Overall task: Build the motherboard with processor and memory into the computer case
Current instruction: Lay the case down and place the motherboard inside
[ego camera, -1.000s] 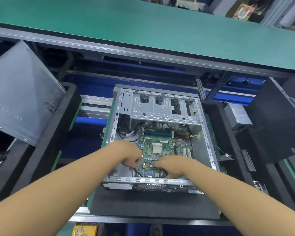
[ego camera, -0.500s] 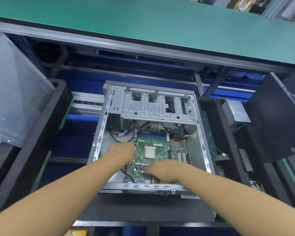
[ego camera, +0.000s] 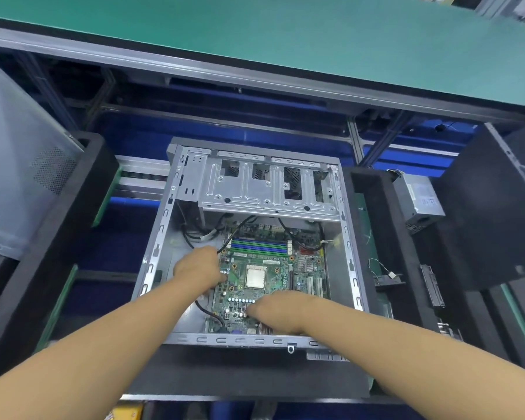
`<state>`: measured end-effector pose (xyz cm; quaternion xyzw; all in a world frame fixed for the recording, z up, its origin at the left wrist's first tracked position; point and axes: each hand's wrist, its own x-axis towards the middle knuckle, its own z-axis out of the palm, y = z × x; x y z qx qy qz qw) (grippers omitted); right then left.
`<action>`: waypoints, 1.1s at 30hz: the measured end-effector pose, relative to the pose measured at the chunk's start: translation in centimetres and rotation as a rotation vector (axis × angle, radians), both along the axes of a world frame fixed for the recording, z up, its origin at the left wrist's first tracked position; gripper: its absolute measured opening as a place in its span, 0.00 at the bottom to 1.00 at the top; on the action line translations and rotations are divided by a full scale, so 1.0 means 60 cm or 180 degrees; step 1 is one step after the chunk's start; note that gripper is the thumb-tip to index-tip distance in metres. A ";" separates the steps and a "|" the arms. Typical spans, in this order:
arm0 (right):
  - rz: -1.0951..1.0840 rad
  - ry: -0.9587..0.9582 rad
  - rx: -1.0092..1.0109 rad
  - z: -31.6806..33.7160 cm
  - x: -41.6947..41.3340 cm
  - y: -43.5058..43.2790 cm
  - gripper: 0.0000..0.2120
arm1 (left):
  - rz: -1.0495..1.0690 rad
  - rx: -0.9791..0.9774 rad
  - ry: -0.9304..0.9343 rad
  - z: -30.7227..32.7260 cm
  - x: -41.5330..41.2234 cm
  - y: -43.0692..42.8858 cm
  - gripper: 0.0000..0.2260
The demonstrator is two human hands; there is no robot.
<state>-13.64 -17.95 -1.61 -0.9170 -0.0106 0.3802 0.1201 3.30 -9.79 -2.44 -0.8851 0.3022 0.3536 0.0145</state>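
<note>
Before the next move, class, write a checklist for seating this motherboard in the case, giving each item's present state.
1. Motherboard inside computer case: ok.
2. Processor on the board: ok.
3. Memory slots filled: cannot tell.
4. Black cable clear of the board: not ok, crosses its far-left corner.
5. Left hand and right hand on the board: ok.
6. Board seated flat: cannot tell.

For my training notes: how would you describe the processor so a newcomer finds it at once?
Find the open grey computer case at the centre; the green motherboard lies on its floor. The processor is the silver square at the board's middle, below the blue and green memory slots.
</note>
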 end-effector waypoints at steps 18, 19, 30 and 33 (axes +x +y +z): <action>-0.1045 0.0385 0.0879 -0.004 -0.016 -0.036 0.07 | -0.0425 0.0678 0.0486 -0.013 0.001 -0.012 0.06; -0.1108 0.0386 0.0879 -0.005 -0.016 -0.037 0.08 | -0.0473 0.0711 0.0453 -0.011 0.000 -0.014 0.05; -0.1818 0.0786 0.0972 -0.019 -0.011 -0.042 0.05 | -0.1092 0.0733 -0.0613 0.017 -0.017 -0.073 0.18; -0.1779 0.0859 0.0849 -0.013 -0.006 -0.043 0.06 | -0.0863 0.0532 -0.0727 0.001 -0.013 -0.083 0.17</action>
